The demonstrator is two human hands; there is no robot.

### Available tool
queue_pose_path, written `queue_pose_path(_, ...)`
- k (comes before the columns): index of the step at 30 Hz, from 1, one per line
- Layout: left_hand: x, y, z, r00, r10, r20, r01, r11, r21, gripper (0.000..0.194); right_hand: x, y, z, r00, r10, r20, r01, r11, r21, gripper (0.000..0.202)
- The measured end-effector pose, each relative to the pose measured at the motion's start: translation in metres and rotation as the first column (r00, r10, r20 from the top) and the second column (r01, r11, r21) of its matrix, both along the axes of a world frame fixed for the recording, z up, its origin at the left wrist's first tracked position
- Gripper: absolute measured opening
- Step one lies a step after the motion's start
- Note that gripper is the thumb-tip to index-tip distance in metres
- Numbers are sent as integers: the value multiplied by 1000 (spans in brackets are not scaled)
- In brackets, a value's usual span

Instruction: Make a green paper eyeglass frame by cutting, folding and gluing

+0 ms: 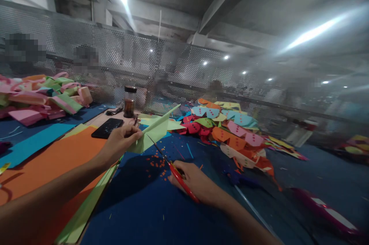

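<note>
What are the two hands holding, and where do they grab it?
The left hand pinches the folded green paper at its near end. The right hand holds red-handled scissors by the handles.

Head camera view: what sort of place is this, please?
Probably a paper-craft workshop with shared benches. The left hand holds a light green paper sheet, the right hand grips red-handled scissors, and a heap of coloured cut paper shapes lies on the blue table.

Left hand [121, 141] raised, pinching; right hand [196, 183] gripping low
</note>
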State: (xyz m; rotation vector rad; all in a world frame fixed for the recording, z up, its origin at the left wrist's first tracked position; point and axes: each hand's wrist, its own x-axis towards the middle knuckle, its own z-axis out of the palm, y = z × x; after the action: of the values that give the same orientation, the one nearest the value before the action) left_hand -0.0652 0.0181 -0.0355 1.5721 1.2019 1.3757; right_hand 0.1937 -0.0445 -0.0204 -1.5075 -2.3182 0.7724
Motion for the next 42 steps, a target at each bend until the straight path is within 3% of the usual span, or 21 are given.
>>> queue_pose_path(11,1,-3,3,1000,6,-3,-7,1000,-11,34,-3,-3,5,1000,-1,1,1,1000,11,28)
queue_pose_path(24,-3,3,-4,1000,-16,-20,16,1000,-4,33,0,0,-2,1000,4,-10,-4,1000,28,26)
queue_pose_path(42,0,-1,3,999,-22,38,24,999,-45,33,4,4,-9,999,-6,33,4,998,70,20)
